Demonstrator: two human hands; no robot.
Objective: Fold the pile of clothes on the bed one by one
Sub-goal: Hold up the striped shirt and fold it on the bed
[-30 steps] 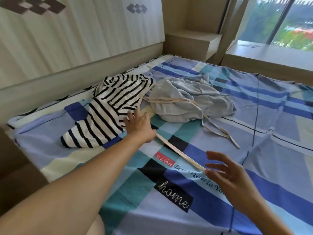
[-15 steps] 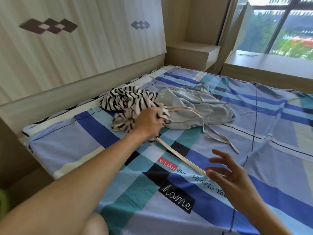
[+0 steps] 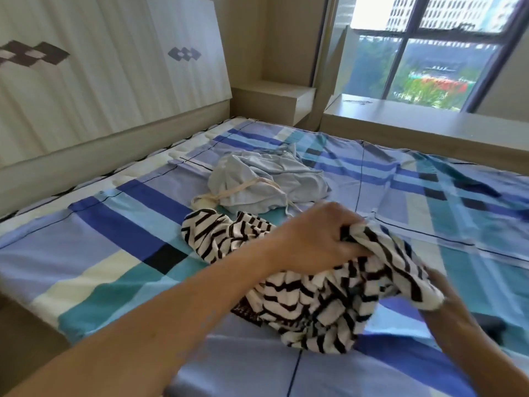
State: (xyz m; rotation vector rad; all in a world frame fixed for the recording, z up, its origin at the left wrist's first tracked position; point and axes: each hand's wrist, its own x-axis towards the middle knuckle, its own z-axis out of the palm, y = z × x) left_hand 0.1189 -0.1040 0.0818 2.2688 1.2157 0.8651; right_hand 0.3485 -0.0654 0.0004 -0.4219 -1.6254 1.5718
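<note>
Striped top (image 3: 315,305) dragged nearer; left hand (image 3: 317,239) grips, right hand (image 3: 449,308) touches.

The bed (image 3: 86,253) is covered with a checked sheet in blue, teal, cream and black. The left hand (image 3: 317,239) grips a bunched striped garment (image 3: 315,305). One end of it trails onto the sheet to the left of the grip, and its bulk sags onto the sheet just below. Beyond the grip lies a crumpled pale blue garment (image 3: 272,179), with a beige strap (image 3: 217,196) looped at the edge nearest the striped end.
</note>
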